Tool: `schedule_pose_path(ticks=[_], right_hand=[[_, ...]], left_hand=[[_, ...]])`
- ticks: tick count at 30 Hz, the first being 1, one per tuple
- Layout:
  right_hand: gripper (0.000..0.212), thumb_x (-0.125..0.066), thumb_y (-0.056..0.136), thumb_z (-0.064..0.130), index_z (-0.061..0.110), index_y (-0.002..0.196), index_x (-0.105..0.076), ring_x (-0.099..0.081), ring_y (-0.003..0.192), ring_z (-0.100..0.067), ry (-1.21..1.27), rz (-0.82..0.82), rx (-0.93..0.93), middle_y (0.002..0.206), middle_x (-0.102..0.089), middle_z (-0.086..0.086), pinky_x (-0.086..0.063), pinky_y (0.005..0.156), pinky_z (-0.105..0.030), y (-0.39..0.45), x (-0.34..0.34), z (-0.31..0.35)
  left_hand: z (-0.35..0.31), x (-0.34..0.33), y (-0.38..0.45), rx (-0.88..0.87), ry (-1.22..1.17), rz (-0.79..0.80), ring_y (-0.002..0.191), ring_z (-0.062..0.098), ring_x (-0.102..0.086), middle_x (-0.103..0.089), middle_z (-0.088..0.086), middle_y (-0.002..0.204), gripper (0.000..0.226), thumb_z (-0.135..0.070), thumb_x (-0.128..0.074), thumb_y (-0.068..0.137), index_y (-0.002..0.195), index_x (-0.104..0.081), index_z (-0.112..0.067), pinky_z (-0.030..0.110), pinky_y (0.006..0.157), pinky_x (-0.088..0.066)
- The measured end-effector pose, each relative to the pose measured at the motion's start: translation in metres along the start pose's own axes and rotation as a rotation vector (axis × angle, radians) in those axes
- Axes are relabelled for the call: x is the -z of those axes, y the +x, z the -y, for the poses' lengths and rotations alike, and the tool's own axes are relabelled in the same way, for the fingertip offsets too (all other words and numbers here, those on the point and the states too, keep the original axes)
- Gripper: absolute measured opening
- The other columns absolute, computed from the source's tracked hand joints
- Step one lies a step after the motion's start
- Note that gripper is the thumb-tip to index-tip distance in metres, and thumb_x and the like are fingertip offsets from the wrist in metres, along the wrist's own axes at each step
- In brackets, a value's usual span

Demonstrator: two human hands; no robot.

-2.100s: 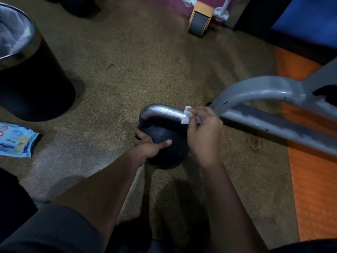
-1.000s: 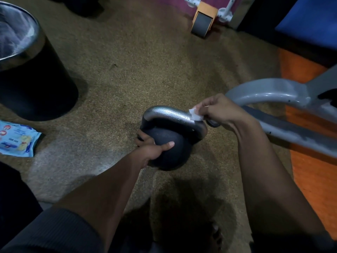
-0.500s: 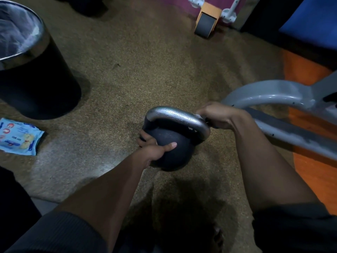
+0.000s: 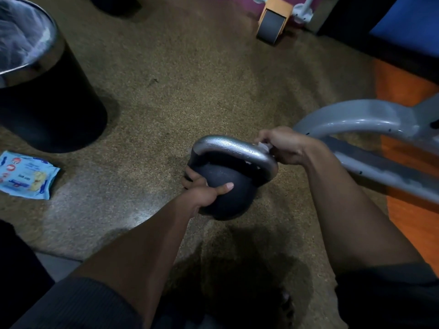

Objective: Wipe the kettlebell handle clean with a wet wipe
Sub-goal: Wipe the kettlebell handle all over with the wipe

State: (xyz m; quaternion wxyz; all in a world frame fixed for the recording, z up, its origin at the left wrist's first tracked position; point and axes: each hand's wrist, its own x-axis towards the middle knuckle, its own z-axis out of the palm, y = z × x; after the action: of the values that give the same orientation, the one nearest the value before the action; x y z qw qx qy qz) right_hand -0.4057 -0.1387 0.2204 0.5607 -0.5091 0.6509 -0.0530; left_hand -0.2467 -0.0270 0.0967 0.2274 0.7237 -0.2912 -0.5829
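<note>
A black kettlebell (image 4: 228,186) with a silver handle (image 4: 228,147) sits tilted on the speckled floor in the middle of the view. My left hand (image 4: 204,188) grips the ball from the near left, thumb laid across its top. My right hand (image 4: 282,146) is closed over the right end of the handle, pressing a white wet wipe (image 4: 263,146) against it. Only a small corner of the wipe shows between my fingers.
A black bin (image 4: 47,91) with a clear liner stands at the left. A blue pack of wipes (image 4: 26,174) lies on the floor below it. A grey metal machine frame (image 4: 370,119) runs close behind my right hand. An orange mat (image 4: 418,219) lies at the right.
My right hand has slid from the top of the handle out to its right end and closed over the wipe, hiding most of it. The left hand has kept its hold.
</note>
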Motion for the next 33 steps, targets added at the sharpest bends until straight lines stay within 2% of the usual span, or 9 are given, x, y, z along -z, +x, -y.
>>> schedule_pose_path(ticks=[2, 7, 11, 14, 17, 22, 24, 28, 33], right_hand=[[0.017, -0.056, 0.086, 0.012, 0.014, 0.069, -0.058, -0.045, 0.060, -0.016, -0.065, -0.018, 0.012, 0.066, -0.050, -0.004, -0.032, 0.055, -0.029, 0.000, 0.005, -0.003], [0.022, -0.048, 0.090, 0.005, 0.011, 0.075, -0.063, -0.060, 0.071, -0.021, -0.238, 0.078, 0.020, 0.075, -0.062, -0.010, -0.045, 0.068, -0.034, -0.004, -0.009, 0.006], [0.019, -0.055, 0.089, 0.014, 0.008, 0.094, -0.072, -0.058, 0.076, -0.020, -0.191, -0.071, 0.041, 0.079, -0.065, -0.006, -0.044, 0.068, -0.033, -0.004, -0.002, 0.011], [0.027, -0.052, 0.090, 0.015, 0.011, 0.075, -0.074, -0.062, 0.077, -0.026, -0.267, -0.019, 0.021, 0.077, -0.073, -0.010, -0.042, 0.069, -0.034, -0.006, -0.001, 0.006], [0.029, -0.047, 0.092, 0.015, 0.003, 0.076, -0.068, -0.057, 0.053, -0.016, -0.299, 0.021, 0.017, 0.058, -0.065, -0.006, -0.040, 0.053, -0.023, -0.012, -0.013, 0.012], [0.020, -0.052, 0.093, 0.024, 0.010, 0.092, -0.066, -0.057, 0.078, -0.019, -0.124, -0.052, 0.056, 0.082, -0.065, -0.006, -0.044, 0.073, -0.033, -0.019, 0.003, 0.018], [0.015, -0.051, 0.091, 0.025, 0.016, 0.092, -0.063, -0.054, 0.080, -0.020, -0.173, -0.069, 0.057, 0.084, -0.062, -0.006, -0.041, 0.073, -0.032, -0.022, 0.001, 0.015], [0.024, -0.049, 0.092, 0.022, 0.018, 0.069, -0.056, -0.050, 0.071, -0.017, -0.221, -0.110, 0.075, 0.074, -0.055, -0.004, -0.039, 0.066, -0.028, -0.019, -0.016, 0.016], [0.024, -0.050, 0.092, 0.025, 0.011, 0.086, -0.069, -0.054, 0.079, -0.017, -0.215, -0.125, 0.127, 0.085, -0.062, -0.003, -0.040, 0.071, -0.030, -0.031, -0.005, 0.019]], left_hand=[[0.000, 0.000, 0.000, -0.001, -0.007, 0.002, 0.151, 0.032, -0.011, 0.004, 0.013, 0.163, 0.132, -0.051, -0.085, 0.070, 0.156, 0.010, -0.020, 0.052, 0.118, -0.029], [0.000, 0.000, 0.000, 0.005, -0.004, 0.007, 0.152, 0.032, -0.008, 0.007, 0.013, 0.164, 0.133, -0.051, -0.085, 0.071, 0.157, 0.012, -0.020, 0.052, 0.119, -0.027], [0.001, -0.001, 0.002, 0.012, 0.016, -0.014, 0.151, 0.032, -0.010, 0.004, 0.014, 0.163, 0.133, -0.054, -0.085, 0.068, 0.156, 0.009, -0.019, 0.054, 0.118, -0.028], [0.000, -0.002, 0.002, 0.011, 0.022, -0.009, 0.151, 0.033, -0.011, 0.003, 0.014, 0.163, 0.132, -0.054, -0.085, 0.068, 0.156, 0.008, -0.019, 0.054, 0.118, -0.028], [0.000, -0.001, 0.002, 0.012, 0.034, -0.014, 0.151, 0.034, -0.012, 0.004, 0.015, 0.163, 0.132, -0.054, -0.084, 0.070, 0.157, 0.009, -0.017, 0.053, 0.118, -0.029], [0.000, 0.000, 0.002, 0.008, 0.044, -0.010, 0.151, 0.033, -0.012, 0.004, 0.015, 0.163, 0.135, -0.056, -0.084, 0.069, 0.157, 0.012, -0.019, 0.053, 0.119, -0.028], [0.000, 0.000, 0.001, 0.005, 0.044, -0.005, 0.151, 0.033, -0.012, 0.005, 0.015, 0.163, 0.136, -0.056, -0.083, 0.069, 0.157, 0.015, -0.019, 0.051, 0.120, -0.027], [-0.001, 0.001, 0.000, 0.015, 0.042, 0.003, 0.151, 0.034, -0.011, 0.006, 0.015, 0.164, 0.137, -0.056, -0.083, 0.070, 0.157, 0.016, -0.018, 0.052, 0.119, -0.027], [-0.001, 0.000, -0.001, 0.009, 0.036, -0.002, 0.152, 0.033, -0.009, 0.009, 0.014, 0.164, 0.139, -0.055, -0.083, 0.070, 0.156, 0.020, -0.018, 0.052, 0.120, -0.026]])
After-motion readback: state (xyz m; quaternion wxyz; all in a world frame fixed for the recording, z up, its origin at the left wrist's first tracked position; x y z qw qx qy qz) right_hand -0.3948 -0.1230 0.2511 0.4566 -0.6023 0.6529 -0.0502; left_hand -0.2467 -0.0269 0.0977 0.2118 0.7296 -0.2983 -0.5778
